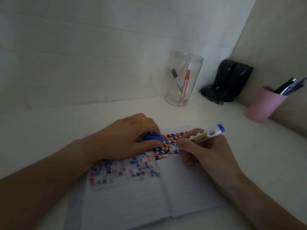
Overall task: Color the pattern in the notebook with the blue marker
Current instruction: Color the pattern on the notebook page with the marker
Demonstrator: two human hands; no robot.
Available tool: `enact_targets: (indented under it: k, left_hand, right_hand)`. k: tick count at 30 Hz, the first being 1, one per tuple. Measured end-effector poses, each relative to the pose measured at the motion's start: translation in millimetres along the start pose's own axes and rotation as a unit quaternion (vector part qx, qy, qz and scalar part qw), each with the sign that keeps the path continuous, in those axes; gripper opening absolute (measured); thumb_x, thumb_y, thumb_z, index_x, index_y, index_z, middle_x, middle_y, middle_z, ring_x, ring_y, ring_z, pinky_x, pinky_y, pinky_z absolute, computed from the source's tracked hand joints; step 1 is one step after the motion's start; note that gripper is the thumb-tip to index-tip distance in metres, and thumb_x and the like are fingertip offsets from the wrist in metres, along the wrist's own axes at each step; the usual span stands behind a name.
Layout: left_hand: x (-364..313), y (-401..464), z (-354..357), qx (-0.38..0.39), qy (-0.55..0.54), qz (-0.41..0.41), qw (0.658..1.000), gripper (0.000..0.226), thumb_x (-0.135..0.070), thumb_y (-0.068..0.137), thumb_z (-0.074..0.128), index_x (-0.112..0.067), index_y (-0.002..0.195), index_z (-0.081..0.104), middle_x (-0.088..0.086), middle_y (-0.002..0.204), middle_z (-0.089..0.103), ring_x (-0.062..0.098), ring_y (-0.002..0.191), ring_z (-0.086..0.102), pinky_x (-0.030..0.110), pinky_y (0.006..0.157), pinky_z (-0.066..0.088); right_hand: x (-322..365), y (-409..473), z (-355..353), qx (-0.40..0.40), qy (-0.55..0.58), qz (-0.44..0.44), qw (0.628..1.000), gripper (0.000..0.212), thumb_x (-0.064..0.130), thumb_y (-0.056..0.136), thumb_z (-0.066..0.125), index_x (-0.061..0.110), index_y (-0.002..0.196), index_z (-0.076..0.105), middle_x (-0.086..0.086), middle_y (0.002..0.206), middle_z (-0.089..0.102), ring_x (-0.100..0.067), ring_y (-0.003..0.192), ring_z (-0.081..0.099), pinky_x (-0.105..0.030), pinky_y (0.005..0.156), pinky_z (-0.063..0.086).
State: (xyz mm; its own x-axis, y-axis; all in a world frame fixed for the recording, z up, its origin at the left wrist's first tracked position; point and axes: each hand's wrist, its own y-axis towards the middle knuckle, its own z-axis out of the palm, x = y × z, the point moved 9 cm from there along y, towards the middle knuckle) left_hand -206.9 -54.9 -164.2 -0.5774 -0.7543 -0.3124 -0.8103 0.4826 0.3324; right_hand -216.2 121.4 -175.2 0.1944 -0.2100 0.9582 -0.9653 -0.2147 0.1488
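- The right hand (204,155) has its fingers pinched together around the blue marker (200,137), thumb and forefinger clamped near the writing end; the barrel slants up toward 2 o'clock, its blue end cap clear of the hand.
- The marker's tip meets the right-hand page at the pattern (166,145), a block of small blue, red and black shapes at the top of that page.
- The left hand (131,138) lies flat-curled at 9 o'clock from the tip, fingers closed on the marker's blue cap (153,137) while the heel presses the left page down; a gold ring (142,119) sits on one finger.
- The notebook (141,196) lies open on the white desk (49,130), spine running roughly 12 to 6; a fainter, smudged-looking patch of the same colours shows on the left page under the wrist.
- Below the pattern both pages are blank down to the near edge at 6 o'clock.
- Bare desk lies between the notebook's far edge and the wall at 12 o'clock.
- At 1 o'clock, well apart, stands a clear plastic jar (183,80) holding a red marker (185,85) and a black marker (177,80).
- At 2 o'clock a pair of black speakers (232,78) sits in the corner; a pink cup (264,105) of pens stands against the right wall, near the desk's right edge.
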Motion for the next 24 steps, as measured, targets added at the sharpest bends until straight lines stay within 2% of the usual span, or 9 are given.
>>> enact_targets:
  k: [4, 13, 19, 24]
  left_hand:
    - [-0.6, -0.2, -0.5, -0.002, -0.010, 0.003, 1.000, 0.034, -0.060, 0.094, 0.049, -0.035, 0.110, 0.066, -0.018, 0.109, 0.068, 0.004, 0.105, 0.058, 0.035, 0.088, 0.052]
    - [-1.5, -0.6, -2.1, -0.003, -0.007, 0.003, 1.000, 0.034, -0.058, 0.095, 0.051, -0.033, 0.110, 0.069, -0.018, 0.112, 0.069, 0.003, 0.106, 0.058, 0.034, 0.091, 0.052]
    - [-1.7, -0.4, -1.3, -0.002, -0.001, 0.004, 1.000, 0.031, -0.055, 0.096, 0.053, -0.033, 0.110, 0.069, -0.019, 0.113, 0.069, 0.003, 0.106, 0.058, 0.033, 0.091, 0.051]
    - [-2.8, -0.8, -1.4, 0.000, -0.002, 0.003, 1.000, 0.036, -0.059, 0.095, 0.049, -0.034, 0.110, 0.069, -0.020, 0.113, 0.068, 0.003, 0.106, 0.058, 0.033, 0.090, 0.051]
  right_hand:
    - [1.5, -0.7, 1.4, 0.009, -0.011, -0.009, 1.000, 0.002, 0.003, 0.081, 0.076, 0.004, 0.082, 0.075, -0.011, 0.060, 0.072, -0.021, 0.052, 0.067, -0.030, 0.052, 0.058]
    - [-2.1, -0.8, 2.4, 0.012, -0.065, -0.022, 0.998, 0.008, 0.016, 0.079, 0.080, 0.009, 0.082, 0.078, -0.009, 0.065, 0.077, -0.023, 0.057, 0.073, -0.035, 0.059, 0.062]
    - [-6.5, 0.3, -3.1, -0.021, -0.116, -0.013, 0.993, 0.015, 0.027, 0.073, 0.078, 0.013, 0.079, 0.078, -0.008, 0.065, 0.077, -0.026, 0.060, 0.075, -0.050, 0.064, 0.065]
    - [-3.1, -1.1, -3.7, -0.020, -0.096, -0.019, 0.995, 0.012, 0.023, 0.074, 0.078, 0.012, 0.077, 0.078, -0.009, 0.064, 0.076, -0.031, 0.059, 0.074, -0.054, 0.063, 0.064]
